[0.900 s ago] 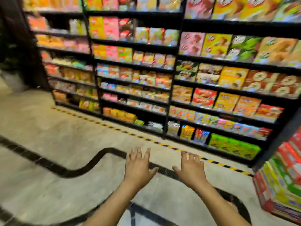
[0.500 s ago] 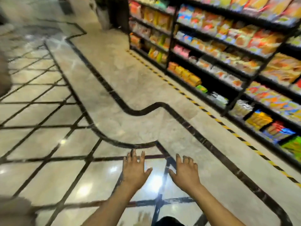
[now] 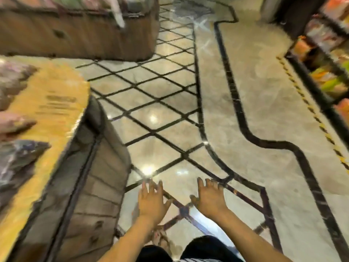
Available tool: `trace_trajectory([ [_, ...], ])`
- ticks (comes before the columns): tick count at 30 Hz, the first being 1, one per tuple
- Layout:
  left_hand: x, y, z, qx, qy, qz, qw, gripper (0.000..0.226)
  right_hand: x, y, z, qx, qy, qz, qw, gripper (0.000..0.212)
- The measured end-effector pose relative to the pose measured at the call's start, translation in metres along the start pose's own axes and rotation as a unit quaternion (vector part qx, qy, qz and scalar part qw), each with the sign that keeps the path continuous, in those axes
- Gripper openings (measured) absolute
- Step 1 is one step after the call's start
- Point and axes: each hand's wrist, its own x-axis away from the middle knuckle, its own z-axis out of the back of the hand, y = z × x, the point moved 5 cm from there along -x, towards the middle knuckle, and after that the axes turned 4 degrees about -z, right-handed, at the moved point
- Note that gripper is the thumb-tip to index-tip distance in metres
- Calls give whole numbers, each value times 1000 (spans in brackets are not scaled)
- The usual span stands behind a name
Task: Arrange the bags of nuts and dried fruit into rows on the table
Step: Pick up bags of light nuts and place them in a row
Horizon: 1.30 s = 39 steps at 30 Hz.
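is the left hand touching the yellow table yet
Apart. The head view shows the left hand open over the floor, with bare tile between it and the yellow table.

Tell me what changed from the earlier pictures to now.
The view swung left: the snack shelves slid to the right edge, and a yellow-topped table with bags came in at left. Nothing was grasped or released. The left hand and right hand stay open, empty, held out over the floor.

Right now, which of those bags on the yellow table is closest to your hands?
The dark bag at the table's near end, lowest in view. The pinkish bag and the brownish bag lie farther along. Both hands are empty.
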Motion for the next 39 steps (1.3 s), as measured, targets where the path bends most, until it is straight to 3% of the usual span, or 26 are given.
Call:
trace_trajectory([
  [5,17,-99,53,85,99,115,985,80,-37,-144,36,20,47,125,991,69],
  [11,56,-165,107,164,204,221,940,78,-40,-271,83,7,115,277,954,66],
  [16,85,-212,141,200,253,301,898,80,-56,-335,102,-2,100,337,936,81],
  [22,95,-275,181,217,327,384,836,78,-96,-423,132,-15,64,410,910,77],
  [30,72,-389,236,264,403,524,702,82,-174,-538,182,-15,-19,486,874,81],
  [39,61,-527,283,389,506,574,513,84,-244,-665,231,-72,-114,520,843,95],
])
